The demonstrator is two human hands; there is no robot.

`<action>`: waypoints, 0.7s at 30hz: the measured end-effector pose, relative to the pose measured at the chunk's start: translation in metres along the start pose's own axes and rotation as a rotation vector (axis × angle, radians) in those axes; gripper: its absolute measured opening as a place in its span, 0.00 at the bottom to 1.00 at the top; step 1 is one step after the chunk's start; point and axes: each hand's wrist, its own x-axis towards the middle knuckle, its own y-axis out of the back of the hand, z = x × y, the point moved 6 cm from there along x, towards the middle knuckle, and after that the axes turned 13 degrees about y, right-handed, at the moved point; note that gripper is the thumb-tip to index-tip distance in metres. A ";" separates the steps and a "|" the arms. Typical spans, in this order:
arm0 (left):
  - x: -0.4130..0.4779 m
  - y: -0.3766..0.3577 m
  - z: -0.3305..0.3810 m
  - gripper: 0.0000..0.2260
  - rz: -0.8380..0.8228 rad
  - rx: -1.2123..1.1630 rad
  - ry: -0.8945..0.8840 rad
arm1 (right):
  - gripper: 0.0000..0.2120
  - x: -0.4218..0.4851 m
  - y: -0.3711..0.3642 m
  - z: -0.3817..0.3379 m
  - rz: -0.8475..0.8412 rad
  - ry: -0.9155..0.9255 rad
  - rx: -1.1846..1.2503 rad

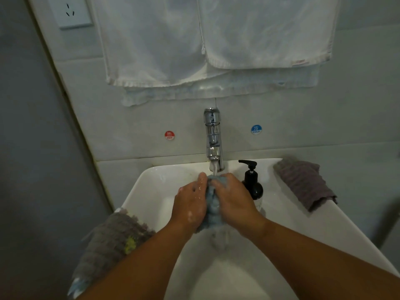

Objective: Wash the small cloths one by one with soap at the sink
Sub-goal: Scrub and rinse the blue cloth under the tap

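Left rim: a heap of grey cloths [108,241] hangs over the edge of the sink [324,224], with a yellow-green patch and a pale blue corner showing; judged to be waiting their turn.
Left hand [190,204]: closed against the left side of the blue cloth [211,204], thumb up, suds on the back of the hand.
Blue cloth: bunched into a wad between both hands, over the basin and just under the spout, with its tail drooping below the wrists.
Handling: soft and limp, likely heavy with water and slippery with lather. It is best taken as a gathered bundle in both fists, since a loose corner would slide.
Tap [213,137]: running, the stream landing on top of the wad.
Right hand [233,200]: fingers curled over the top and right of the same cloth, gripping tightly.
Soap bottle [252,182]: black pump dispenser, upright on the rim just beside the right hand.
Right rim: one folded grey cloth [305,182] lies apart from the rest, its state unclear.
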 end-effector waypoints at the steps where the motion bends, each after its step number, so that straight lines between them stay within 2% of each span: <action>1: -0.001 -0.005 -0.004 0.18 -0.109 -0.098 0.038 | 0.11 0.001 0.005 -0.001 0.022 0.003 -0.086; 3: -0.005 -0.014 -0.004 0.11 -0.295 -0.166 0.016 | 0.18 -0.002 0.015 -0.005 0.109 -0.056 -0.116; 5: -0.005 -0.015 -0.003 0.09 -0.321 -0.152 -0.060 | 0.20 -0.005 0.020 -0.001 0.145 -0.085 -0.087; 8: 0.002 -0.003 -0.001 0.05 -0.091 0.039 -0.129 | 0.11 -0.008 0.003 0.004 0.054 -0.099 0.126; 10: 0.006 0.006 0.001 0.07 0.045 0.136 -0.140 | 0.13 -0.008 -0.012 0.003 -0.073 -0.063 0.216; 12: 0.004 0.009 0.004 0.12 0.083 0.144 -0.120 | 0.12 -0.009 -0.016 -0.003 -0.098 -0.026 0.242; 15: -0.001 0.004 0.010 0.18 0.096 0.168 -0.098 | 0.08 -0.005 -0.012 0.000 -0.026 -0.068 0.291; 18: -0.009 0.000 0.006 0.19 0.027 0.044 0.027 | 0.11 0.000 -0.006 0.005 0.031 -0.068 -0.007; 21: -0.011 -0.011 -0.001 0.14 -0.224 -0.161 0.045 | 0.19 -0.002 0.006 0.000 0.123 -0.064 -0.086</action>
